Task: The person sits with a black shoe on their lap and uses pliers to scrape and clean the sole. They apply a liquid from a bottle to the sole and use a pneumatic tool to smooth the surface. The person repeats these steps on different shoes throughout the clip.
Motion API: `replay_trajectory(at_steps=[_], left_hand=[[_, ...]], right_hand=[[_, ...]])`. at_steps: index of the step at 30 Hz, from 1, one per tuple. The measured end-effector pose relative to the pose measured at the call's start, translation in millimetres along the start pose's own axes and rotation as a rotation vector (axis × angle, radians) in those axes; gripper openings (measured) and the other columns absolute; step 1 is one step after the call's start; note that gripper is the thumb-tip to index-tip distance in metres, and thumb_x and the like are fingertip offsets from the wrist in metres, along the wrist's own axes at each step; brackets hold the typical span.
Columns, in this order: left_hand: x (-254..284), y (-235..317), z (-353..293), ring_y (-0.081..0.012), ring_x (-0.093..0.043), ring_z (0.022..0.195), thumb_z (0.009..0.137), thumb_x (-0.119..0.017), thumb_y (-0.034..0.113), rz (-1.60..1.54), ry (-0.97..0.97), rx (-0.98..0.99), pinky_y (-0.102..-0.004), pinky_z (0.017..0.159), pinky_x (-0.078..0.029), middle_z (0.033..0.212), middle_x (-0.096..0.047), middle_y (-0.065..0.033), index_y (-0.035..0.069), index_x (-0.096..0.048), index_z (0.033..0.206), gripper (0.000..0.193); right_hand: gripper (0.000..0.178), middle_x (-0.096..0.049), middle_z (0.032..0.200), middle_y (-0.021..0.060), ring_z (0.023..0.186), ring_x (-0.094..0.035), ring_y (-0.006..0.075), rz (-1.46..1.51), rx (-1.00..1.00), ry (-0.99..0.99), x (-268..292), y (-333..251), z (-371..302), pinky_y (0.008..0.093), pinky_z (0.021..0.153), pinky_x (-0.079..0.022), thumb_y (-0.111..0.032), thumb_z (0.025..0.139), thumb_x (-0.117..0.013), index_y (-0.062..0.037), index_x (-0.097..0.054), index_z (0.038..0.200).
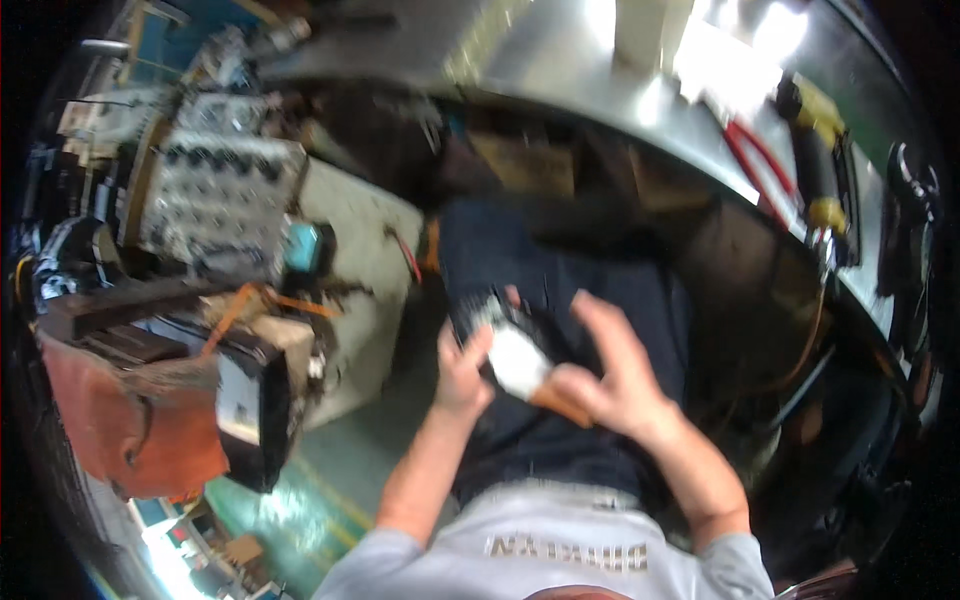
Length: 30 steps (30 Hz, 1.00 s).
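Observation:
My left hand point(465, 372) is closed on the left side of a dark, rounded object with a bright white oval face point(518, 362), held above my lap. Its thumb rests on the white part. On the lower right of the object shows an orange-brown piece point(560, 402); blur hides what it is. Beside it is my right hand point(618, 372), its fingers stretched and apart, the thumb against or just over the brown piece. I cannot make out the object's exact kind.
A metal bench point(560, 60) curves across the front, with red-handled pliers point(755, 165) and a yellow-and-black power tool point(815, 150). At left stand a pale holder with rows of holes point(215, 200), a teal box point(303, 247) and an orange-red container point(140, 420).

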<state>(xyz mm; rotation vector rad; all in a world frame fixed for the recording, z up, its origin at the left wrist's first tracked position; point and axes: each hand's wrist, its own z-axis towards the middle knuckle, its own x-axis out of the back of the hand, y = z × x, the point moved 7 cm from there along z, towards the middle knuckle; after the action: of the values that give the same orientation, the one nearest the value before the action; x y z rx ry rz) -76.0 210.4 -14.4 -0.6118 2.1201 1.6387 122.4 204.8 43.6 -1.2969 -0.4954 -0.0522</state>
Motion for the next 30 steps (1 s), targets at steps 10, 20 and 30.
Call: replay_trajectory(at_steps=[10, 20, 30], left_hand=[[0.9, -19.2, -28.6, -0.0169, -0.059, 0.111, 0.088, -0.07, 0.004, 0.062, 0.099, -0.205, -0.0305, 0.098, -0.049, 0.132, -0.056, -0.0198, 0.002, -0.042, 0.133, 0.053], [20.6, -7.8, -42.3, -0.0263, -0.059, 0.117, 0.08, -0.078, 0.004, 0.225, -0.084, -0.153, -0.039, 0.104, -0.047, 0.133, -0.054, -0.0219, 0.004, -0.03, 0.148, 0.083], [56.2, -43.1, -73.7, -0.0213, -0.06, 0.114, 0.087, -0.066, -0.005, -0.391, 0.279, -0.034, -0.0377, 0.1, -0.049, 0.134, -0.056, -0.0117, 0.006, -0.051, 0.128, 0.045]], right_hand=[[0.05, -0.055, 0.138, 0.0183, 0.129, -0.053, 0.0307, -1.111, 0.155, 0.505, 163.7, -52.6, 83.2, 0.0427, 0.106, -0.043, -0.042, 0.1, -0.055, -0.0117, -0.054, 0.139], [0.052, -0.07, 0.104, 0.0197, 0.098, -0.068, 0.0319, -1.311, -0.31, 0.124, 217.5, 33.1, 128.6, 0.0406, 0.088, -0.052, -0.046, 0.098, -0.053, -0.0038, -0.062, 0.127], [0.057, -0.063, 0.099, 0.0155, 0.071, -0.061, 0.0203, 1.2, -0.671, 0.188, 64.6, 4.6, -16.8, 0.0294, 0.057, -0.05, -0.023, 0.092, -0.055, 0.0092, -0.042, 0.137]])
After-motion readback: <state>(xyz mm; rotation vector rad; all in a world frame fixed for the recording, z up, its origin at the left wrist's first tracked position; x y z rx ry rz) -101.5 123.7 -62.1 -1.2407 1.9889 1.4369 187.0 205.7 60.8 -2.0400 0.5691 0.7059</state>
